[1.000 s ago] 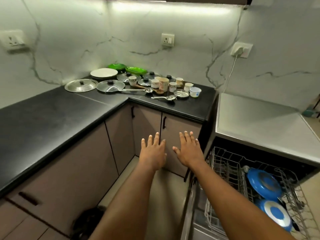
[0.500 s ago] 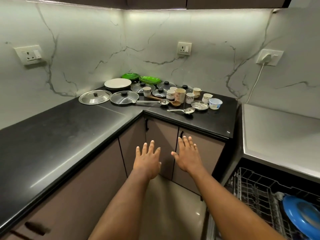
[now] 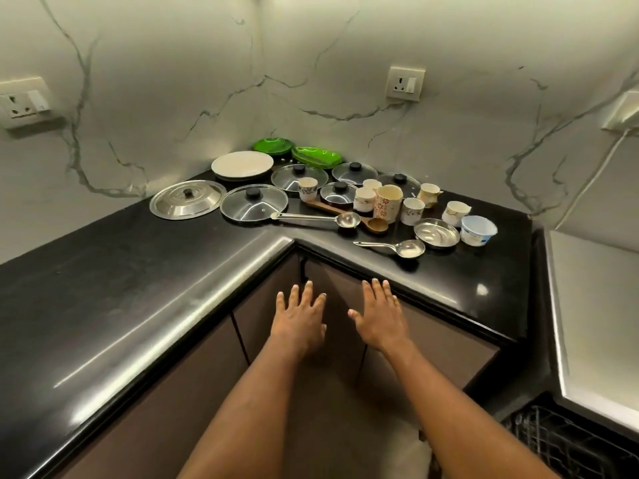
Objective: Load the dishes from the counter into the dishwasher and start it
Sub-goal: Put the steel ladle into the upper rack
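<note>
Two hands held palm-down before the cabinet doors [image 3: 332, 305], below the edge of the black counter [image 3: 138, 271]. Left hand [image 3: 299, 318] and right hand [image 3: 378, 319]: fingers straight and spread wide, gripping nothing. The dishes cluster in the counter's corner, well apart from both hands: white plate [image 3: 242, 164], green plates [image 3: 273, 145], steel lid [image 3: 186, 199], glass lid [image 3: 254, 203], floral cup [image 3: 387, 203], white tub [image 3: 478, 230], ladle [image 3: 349, 219]. The steel bowl [image 3: 436, 232] shows a bare inside. The serving spoon [image 3: 409, 248] carries a whitish film. What the cups hold cannot be told. A corner of the dishwasher rack [image 3: 567, 440] shows at lower right.
</note>
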Demonstrator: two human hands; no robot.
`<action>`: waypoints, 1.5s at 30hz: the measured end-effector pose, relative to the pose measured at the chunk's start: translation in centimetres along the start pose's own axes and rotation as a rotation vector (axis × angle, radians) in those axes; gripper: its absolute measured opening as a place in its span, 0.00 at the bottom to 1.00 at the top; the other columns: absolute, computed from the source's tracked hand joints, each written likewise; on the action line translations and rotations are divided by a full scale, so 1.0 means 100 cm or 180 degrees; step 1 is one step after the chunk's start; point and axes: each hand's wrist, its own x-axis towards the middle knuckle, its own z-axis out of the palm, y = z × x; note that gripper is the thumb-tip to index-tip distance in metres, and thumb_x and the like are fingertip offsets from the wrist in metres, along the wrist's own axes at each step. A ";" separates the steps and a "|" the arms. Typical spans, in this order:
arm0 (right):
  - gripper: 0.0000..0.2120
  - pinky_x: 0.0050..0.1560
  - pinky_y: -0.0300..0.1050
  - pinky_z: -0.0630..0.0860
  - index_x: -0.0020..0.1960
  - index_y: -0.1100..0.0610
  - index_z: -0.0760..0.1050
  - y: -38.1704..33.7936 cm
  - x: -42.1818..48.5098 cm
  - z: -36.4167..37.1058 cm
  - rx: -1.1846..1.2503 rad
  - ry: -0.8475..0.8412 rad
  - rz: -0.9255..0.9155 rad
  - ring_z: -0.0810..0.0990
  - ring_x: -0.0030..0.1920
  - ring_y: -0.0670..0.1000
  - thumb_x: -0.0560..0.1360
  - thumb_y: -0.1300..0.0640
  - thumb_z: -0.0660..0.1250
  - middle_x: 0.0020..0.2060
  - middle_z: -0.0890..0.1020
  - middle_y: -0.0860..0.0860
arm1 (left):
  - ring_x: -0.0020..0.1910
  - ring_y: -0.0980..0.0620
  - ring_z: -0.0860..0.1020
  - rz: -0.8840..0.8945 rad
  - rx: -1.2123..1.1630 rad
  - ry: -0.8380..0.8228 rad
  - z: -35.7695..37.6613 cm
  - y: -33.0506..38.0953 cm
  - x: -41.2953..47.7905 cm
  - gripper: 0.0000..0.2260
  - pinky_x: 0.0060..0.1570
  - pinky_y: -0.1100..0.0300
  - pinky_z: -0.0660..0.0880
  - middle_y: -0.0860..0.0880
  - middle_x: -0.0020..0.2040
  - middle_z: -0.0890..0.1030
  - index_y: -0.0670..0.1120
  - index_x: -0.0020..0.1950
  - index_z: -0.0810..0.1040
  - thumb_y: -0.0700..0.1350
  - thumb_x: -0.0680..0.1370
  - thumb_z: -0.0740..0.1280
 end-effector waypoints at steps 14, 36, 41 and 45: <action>0.33 0.77 0.53 0.53 0.79 0.56 0.52 -0.070 0.173 0.017 0.0498 -0.0252 0.0219 0.48 0.79 0.54 0.80 0.46 0.61 0.78 0.57 0.54 | 0.80 0.40 0.41 -0.0205 -0.0164 -0.0255 -0.033 -0.126 0.176 0.33 0.76 0.39 0.43 0.44 0.81 0.40 0.49 0.82 0.43 0.54 0.83 0.58; 0.17 0.24 0.42 0.76 0.49 0.64 0.77 -0.139 0.383 0.062 0.4082 0.0610 0.3096 0.82 0.29 0.52 0.76 0.49 0.69 0.32 0.82 0.57 | 0.77 0.41 0.32 -0.0200 -0.0170 -0.1625 -0.025 -0.190 0.305 0.38 0.76 0.37 0.40 0.49 0.77 0.27 0.50 0.79 0.31 0.61 0.83 0.55; 0.16 0.20 0.40 0.74 0.57 0.65 0.77 -0.141 0.390 0.063 0.4374 0.0674 0.3355 0.79 0.27 0.51 0.76 0.55 0.69 0.33 0.80 0.57 | 0.77 0.41 0.32 -0.0191 -0.0150 -0.1664 -0.025 -0.190 0.304 0.38 0.76 0.37 0.40 0.48 0.77 0.27 0.49 0.78 0.30 0.61 0.83 0.55; 0.15 0.26 0.42 0.78 0.60 0.65 0.75 -0.143 0.378 0.061 0.4594 0.0869 0.3316 0.82 0.29 0.51 0.77 0.57 0.69 0.37 0.81 0.57 | 0.77 0.41 0.32 -0.0158 -0.0120 -0.1632 -0.025 -0.190 0.303 0.38 0.76 0.38 0.41 0.48 0.77 0.27 0.49 0.78 0.30 0.61 0.83 0.54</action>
